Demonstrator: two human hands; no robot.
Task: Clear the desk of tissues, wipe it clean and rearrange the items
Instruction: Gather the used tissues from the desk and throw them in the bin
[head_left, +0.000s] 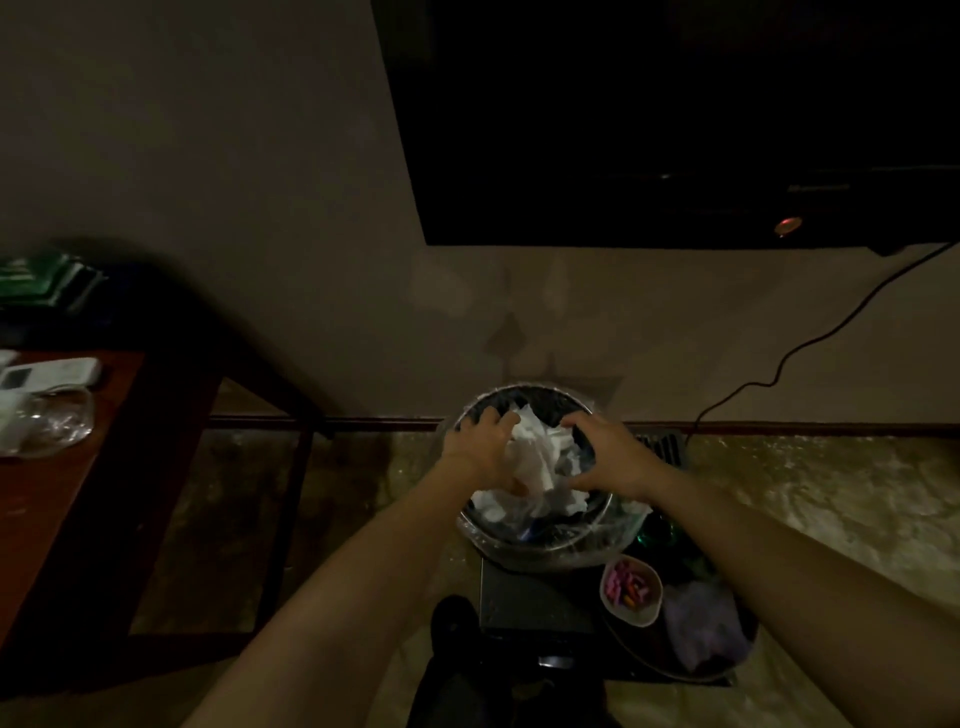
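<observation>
White tissues (544, 460) — gripped, left hand (480, 448), right hand (609, 458)

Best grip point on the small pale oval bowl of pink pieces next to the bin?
Probably pinch the small pale oval bowl by its bare near rim, coming from above: its far end sits close to the round lined waste bin, and pink pieces fill the open top, so keep it level.

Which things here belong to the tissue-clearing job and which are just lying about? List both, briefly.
Job in hand:
tissues, gripped by left hand and right hand
bin beneath them
desk

Lying about:
television
black cable
small bowl of pink pieces
</observation>
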